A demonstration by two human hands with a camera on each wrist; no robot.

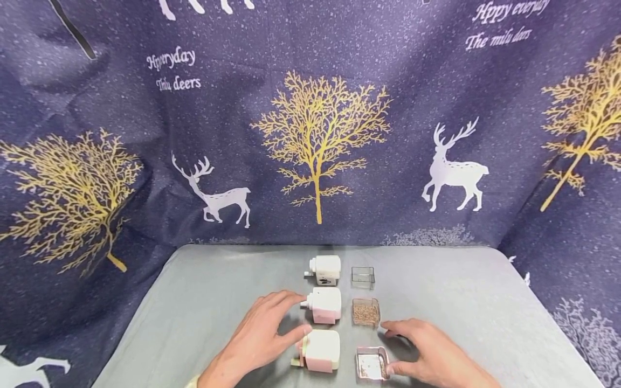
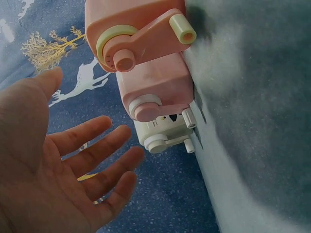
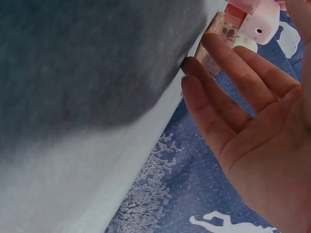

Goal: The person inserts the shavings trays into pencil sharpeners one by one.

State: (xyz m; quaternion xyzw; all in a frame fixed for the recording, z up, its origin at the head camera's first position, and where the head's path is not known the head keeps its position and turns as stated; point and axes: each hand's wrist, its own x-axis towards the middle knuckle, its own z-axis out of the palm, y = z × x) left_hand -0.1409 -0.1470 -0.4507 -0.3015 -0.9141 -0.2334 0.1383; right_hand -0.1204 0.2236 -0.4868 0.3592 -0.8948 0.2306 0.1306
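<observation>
Three hand-crank pencil sharpeners stand in a column on the table: a pink-and-cream sharpener [image 1: 322,350] nearest, a pale pink sharpener [image 1: 326,305] in the middle, a white sharpener [image 1: 327,270] farthest. My left hand [image 1: 262,334] is spread beside their crank side, index fingertip by the middle crank, thumb overlapping the nearest sharpener in the head view. To their right lie see-through shavings drawers: the nearest drawer [image 1: 359,366] holds some bits, the middle drawer [image 1: 366,312] brown shavings. My right hand [image 1: 427,350] has loosely bent fingers, its thumb tip right at the nearest drawer's rim.
A third see-through drawer [image 1: 363,276] lies right of the white sharpener. Grey cloth covers the table [image 1: 461,291]. Behind it hangs a dark blue curtain [image 1: 368,188] printed with deer and golden trees.
</observation>
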